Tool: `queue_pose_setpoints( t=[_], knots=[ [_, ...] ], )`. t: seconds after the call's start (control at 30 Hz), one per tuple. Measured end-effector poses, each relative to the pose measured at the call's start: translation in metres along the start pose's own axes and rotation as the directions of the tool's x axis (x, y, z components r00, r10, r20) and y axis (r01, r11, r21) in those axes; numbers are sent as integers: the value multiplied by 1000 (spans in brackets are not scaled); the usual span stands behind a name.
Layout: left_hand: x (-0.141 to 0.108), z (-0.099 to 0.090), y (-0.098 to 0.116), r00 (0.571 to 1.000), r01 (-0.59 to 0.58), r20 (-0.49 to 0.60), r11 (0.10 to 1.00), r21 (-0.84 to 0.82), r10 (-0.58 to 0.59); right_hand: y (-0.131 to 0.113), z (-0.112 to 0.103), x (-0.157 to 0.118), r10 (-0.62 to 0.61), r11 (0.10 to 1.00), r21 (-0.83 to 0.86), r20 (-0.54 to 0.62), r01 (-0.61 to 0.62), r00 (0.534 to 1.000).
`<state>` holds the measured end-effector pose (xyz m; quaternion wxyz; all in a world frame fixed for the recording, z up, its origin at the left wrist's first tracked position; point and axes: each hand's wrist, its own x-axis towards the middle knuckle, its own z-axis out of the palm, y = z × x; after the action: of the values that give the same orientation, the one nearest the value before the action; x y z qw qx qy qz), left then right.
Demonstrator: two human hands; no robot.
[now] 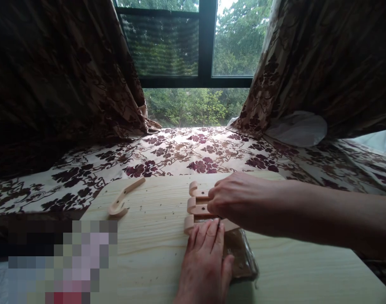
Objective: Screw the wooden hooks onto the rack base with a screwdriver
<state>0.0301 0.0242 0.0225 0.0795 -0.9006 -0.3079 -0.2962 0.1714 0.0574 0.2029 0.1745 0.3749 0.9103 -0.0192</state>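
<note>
**Three pale, curved wooden hooks [197, 210] in a row**

They sit side by side on a flat brown slab [240, 253]. The slab is inside a shiny, see-through plastic wrap [250, 255], and it rests on a big pale wooden board [148, 253]. The left hand [205, 253] lies flat, fingers stretched out over the nearest hook. The right hand [229, 198] is curled up by the ends of the other two; I can't tell what it grips. One more curved wooden hook [120, 196] lies alone on the board's left side.
</note>
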Motion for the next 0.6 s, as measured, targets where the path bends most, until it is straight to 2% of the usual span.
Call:
queue_pose_setpoints(
  t=[0.07,0.23,0.47,0.6],
  knots=[
    [0,1,0,1000,-2,-4,1000,5,2,2,2,2,1,1000,10,-3,-1,1000],
    [1,2,2,1000,7,-22,1000,28,-6,3,3,2,171,985,-35,21,-170,985],
    [1,1,2,999,11,-33,999,41,-10,6,0,-1,28,998,-61,3,-28,1000],
    [1,2,1,999,18,-43,999,32,-16,7,6,0,146,988,-53,38,-144,989]
  ],
)
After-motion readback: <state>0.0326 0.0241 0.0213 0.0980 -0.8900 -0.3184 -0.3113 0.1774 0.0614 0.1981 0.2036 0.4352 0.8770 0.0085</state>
